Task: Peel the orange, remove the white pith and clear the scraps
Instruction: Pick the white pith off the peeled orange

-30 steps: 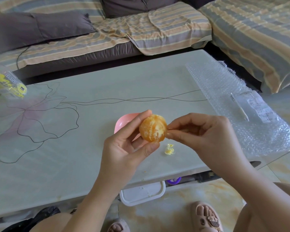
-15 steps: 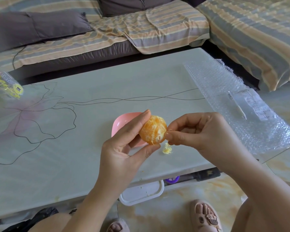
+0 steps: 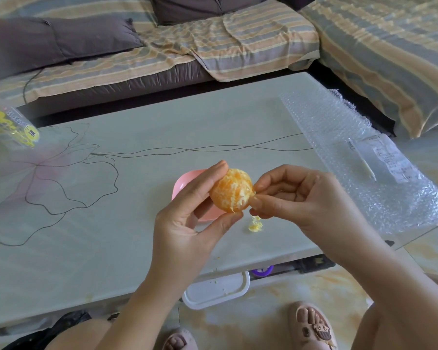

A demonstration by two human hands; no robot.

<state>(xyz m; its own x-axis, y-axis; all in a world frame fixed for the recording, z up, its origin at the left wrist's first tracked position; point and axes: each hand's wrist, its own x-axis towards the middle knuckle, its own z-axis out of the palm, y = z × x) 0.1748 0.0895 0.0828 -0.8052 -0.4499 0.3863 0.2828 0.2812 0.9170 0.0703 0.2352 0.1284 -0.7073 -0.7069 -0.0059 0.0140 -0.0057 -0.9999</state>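
Observation:
A peeled orange (image 3: 229,191) with white pith strands on its skin is held above the table, over a pink plate (image 3: 185,184). My left hand (image 3: 187,223) grips it between thumb below and fingers on top. At the fruit's right side, my right hand (image 3: 299,198) pinches a strand of pith with thumb and forefinger. A small heap of pith scraps (image 3: 255,226) lies on the table just below the hands.
The pale table (image 3: 111,236) has bubble wrap (image 3: 379,173) with a paper label and a white pen on its right part. A plastic bag (image 3: 10,127) sits at far left. A white container (image 3: 216,290) stands under the table's near edge. Sofas surround the far side.
The camera view has shifted slightly. Both hands stay at the orange; the right fingers keep working at the pith on its right side.

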